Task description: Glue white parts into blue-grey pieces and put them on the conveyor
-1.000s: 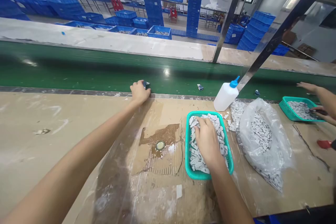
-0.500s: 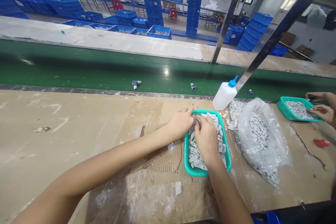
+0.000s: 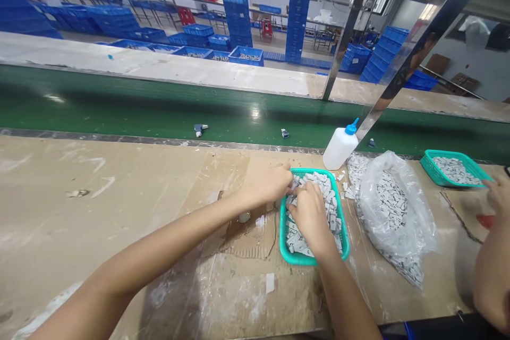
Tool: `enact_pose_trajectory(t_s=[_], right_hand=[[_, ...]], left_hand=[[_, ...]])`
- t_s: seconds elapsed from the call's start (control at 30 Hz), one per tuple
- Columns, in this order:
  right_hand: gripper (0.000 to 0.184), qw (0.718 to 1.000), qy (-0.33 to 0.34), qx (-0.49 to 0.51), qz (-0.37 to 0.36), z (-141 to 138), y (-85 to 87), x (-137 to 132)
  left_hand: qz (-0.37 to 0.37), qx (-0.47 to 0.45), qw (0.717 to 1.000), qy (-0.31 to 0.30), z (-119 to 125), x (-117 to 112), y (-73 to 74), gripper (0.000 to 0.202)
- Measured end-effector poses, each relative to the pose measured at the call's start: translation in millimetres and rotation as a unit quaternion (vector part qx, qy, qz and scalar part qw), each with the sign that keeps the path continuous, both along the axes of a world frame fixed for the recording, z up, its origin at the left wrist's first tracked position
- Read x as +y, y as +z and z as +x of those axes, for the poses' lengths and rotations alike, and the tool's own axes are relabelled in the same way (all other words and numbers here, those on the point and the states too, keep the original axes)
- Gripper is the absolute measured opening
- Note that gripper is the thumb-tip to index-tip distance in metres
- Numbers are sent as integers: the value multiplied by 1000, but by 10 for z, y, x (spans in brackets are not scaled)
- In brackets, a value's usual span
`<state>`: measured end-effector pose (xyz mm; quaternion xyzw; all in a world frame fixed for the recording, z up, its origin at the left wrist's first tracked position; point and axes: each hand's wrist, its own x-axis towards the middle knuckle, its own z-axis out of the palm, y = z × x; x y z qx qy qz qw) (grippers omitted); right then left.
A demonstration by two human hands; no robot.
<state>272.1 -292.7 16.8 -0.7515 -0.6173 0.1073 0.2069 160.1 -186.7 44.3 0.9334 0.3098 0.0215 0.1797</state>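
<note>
Two-handed work over a teal plastic basket (image 3: 314,261)

On the worktop (image 3: 79,234), just right of a cardboard sheet: the basket, heaped with pale grey pieces (image 3: 324,191). Left hand (image 3: 271,183) across the near rim, fingers bunched at the pile's edge; right hand (image 3: 311,218) curled down into the heap. Narrow grip on both sides, though anything held stays hidden under the fingers (too small to tell). Best done with fingertips low and slow, one piece at a time. Close on the right, a few loose pieces (image 3: 350,192), a clear plastic bag (image 3: 392,212) of similar pieces and a white squeeze bottle (image 3: 340,149), all easy to knock. Beyond, a green conveyor belt (image 3: 159,106). Far right, a co-worker's hand (image 3: 498,195) beside a second teal basket (image 3: 450,169).
</note>
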Motion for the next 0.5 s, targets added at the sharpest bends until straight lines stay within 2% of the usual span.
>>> enact_pose_trajectory(t_s=[0.13, 0.23, 0.3, 0.37, 0.5], right_hand=[[21, 999, -2, 39, 9, -25, -17, 24], [21, 995, -8, 92, 26, -17, -6, 45], [21, 990, -18, 132, 44, 4, 21, 58], [21, 984, -34, 164, 66, 29, 54, 66], [29, 966, -62, 222, 117, 52, 78, 82]], left_hand=[[-43, -37, 998, 30, -11, 233, 7, 18], [-25, -91, 987, 128, -14, 589, -44, 30], [6, -126, 969, 212, -20, 886, -141, 39], [23, -154, 951, 267, -27, 1179, -272, 45], [-2, -200, 938, 282, -6, 1606, -513, 56]])
